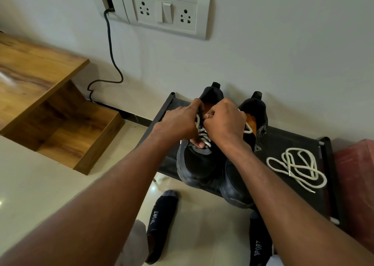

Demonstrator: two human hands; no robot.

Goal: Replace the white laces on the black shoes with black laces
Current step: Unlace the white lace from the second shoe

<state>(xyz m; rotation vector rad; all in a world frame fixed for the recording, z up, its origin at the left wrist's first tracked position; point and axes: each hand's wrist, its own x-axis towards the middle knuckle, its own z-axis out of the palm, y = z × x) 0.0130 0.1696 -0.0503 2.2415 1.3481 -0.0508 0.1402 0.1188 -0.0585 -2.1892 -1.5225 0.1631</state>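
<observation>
At centre frame both grips are closed on the white lace (202, 132) of the left-hand shoe (199, 144). The left hand (180, 122) is seen with fingers pinched at the upper eyelets and the thumb pressed low on the tongue, judged to steady the shoe while the lace is drawn. The right hand (224, 122) is clenched round a strand at the top of the lacing; the exact strand held is hidden by the knuckles. Crossings of white lace remain threaded between the two hands, so unlacing of this shoe is judged incomplete.

The second shoe (253, 124) stands just beside it, right of centre, partly covered by the right forearm; a short length of white lace shows at its collar, but its eyelets cannot be read. Both shoes rest toes toward the camera on a black rack (293, 144), heels near the wall, which puts the lacing within easy reach.

A loose white lace (297, 166) lies coiled on the rack at the right of the frame, well apart from the hands, evidently set aside. No black laces are in view. Socked feet (162, 221) are on the floor at lower centre.
</observation>
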